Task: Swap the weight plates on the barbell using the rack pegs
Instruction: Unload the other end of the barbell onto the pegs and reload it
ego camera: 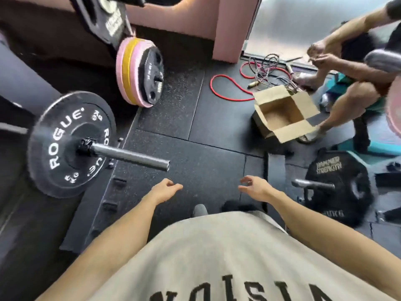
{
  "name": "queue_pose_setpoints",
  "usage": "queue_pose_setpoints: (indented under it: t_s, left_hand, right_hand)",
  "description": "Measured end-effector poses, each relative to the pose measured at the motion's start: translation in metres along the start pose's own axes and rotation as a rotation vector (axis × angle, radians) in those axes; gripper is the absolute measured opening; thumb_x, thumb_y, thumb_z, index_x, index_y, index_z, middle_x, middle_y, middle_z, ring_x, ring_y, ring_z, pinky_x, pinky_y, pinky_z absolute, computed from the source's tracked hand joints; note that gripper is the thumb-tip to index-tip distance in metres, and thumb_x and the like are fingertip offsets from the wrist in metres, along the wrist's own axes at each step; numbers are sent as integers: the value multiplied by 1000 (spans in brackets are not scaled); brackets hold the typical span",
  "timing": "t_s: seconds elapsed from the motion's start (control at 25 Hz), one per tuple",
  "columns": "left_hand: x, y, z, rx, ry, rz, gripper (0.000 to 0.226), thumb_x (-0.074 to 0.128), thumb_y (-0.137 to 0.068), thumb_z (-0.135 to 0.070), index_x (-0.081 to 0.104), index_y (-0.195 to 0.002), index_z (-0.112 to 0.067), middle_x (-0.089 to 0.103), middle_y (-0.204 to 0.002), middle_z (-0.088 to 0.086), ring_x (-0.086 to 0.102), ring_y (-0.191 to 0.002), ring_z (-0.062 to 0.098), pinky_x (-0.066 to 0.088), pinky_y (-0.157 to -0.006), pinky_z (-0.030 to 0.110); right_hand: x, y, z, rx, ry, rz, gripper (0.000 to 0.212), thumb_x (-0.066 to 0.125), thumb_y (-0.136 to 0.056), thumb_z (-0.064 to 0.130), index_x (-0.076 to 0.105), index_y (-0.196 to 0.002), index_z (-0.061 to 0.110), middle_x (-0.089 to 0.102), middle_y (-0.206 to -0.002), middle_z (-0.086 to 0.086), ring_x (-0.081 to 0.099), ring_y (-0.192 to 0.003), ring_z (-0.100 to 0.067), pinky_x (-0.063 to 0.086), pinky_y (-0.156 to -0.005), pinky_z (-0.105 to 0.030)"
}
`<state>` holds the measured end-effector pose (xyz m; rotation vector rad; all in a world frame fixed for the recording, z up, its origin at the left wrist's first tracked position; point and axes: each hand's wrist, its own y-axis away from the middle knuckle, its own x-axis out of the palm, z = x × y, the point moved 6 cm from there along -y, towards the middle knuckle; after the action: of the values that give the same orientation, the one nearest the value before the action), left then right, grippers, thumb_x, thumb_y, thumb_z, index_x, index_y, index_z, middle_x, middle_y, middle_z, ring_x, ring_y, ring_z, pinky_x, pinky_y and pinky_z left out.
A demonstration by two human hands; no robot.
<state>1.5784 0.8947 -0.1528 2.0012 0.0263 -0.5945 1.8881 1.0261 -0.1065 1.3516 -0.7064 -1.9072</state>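
A black Rogue plate (63,146) sits on the barbell sleeve (130,156) at the left, and the sleeve's bare end juts toward me. Behind it, pink and yellow plates with a black plate in front (138,72) hang on a rack peg. At the right, a black plate (338,183) sits on another peg (312,184). My left hand (166,189) hangs just below the sleeve's end, fingers loosely curled, holding nothing. My right hand (252,187) is level with it, also loosely curled and empty, left of the right peg.
An open cardboard box (282,112) lies on the black rubber floor, with a red cable (225,88) and tangled cords behind it. Another person (347,68) crouches at the right. A pink wall block (225,27) stands at the back.
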Motion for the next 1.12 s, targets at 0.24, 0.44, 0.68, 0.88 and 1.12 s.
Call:
queue_pose_setpoints:
  t_s: [0.24, 0.44, 0.68, 0.88, 1.12]
  left_hand:
    - [5, 18, 29, -261, 493, -212, 46, 61, -88, -57, 53, -119, -24, 58, -113, 0, 54, -103, 21, 40, -86, 34]
    - [48, 41, 6, -462, 840, -429, 37, 62, -91, -49, 52, -114, -22, 60, -96, -1, 54, -81, 15, 36, -64, 28]
    - [113, 66, -32, -621, 1001, -551, 34, 62, -90, -52, 52, -109, -25, 59, -97, -4, 53, -84, 14, 34, -67, 28]
    - [126, 86, -34, -631, 990, -597, 44, 58, -88, -61, 52, -120, -30, 58, -105, -4, 52, -91, 17, 36, -76, 29]
    - [38, 97, -2, -515, 980, -797, 49, 56, -89, -62, 49, -128, -33, 51, -109, -2, 49, -102, 18, 34, -84, 34]
  right_hand:
    - [-42, -97, 114, -323, 397, 179, 40, 63, -92, 39, 61, -128, 20, 66, -125, -6, 62, -112, -23, 44, -89, -26]
    - [-56, -152, 176, -541, 744, 388, 46, 62, -92, 41, 57, -134, 25, 63, -129, -5, 64, -109, -23, 47, -88, -24]
    - [-61, -166, 198, -702, 838, 471, 50, 66, -90, 37, 54, -136, 21, 64, -115, -11, 62, -90, -23, 49, -79, -30]
    - [-53, -150, 184, -744, 901, 507, 50, 65, -91, 39, 53, -137, 22, 65, -112, -6, 57, -82, -18, 43, -68, -23]
    - [-40, -127, 283, -937, 840, 464, 53, 62, -93, 41, 49, -141, 23, 66, -120, -11, 63, -81, -20, 50, -70, -27]
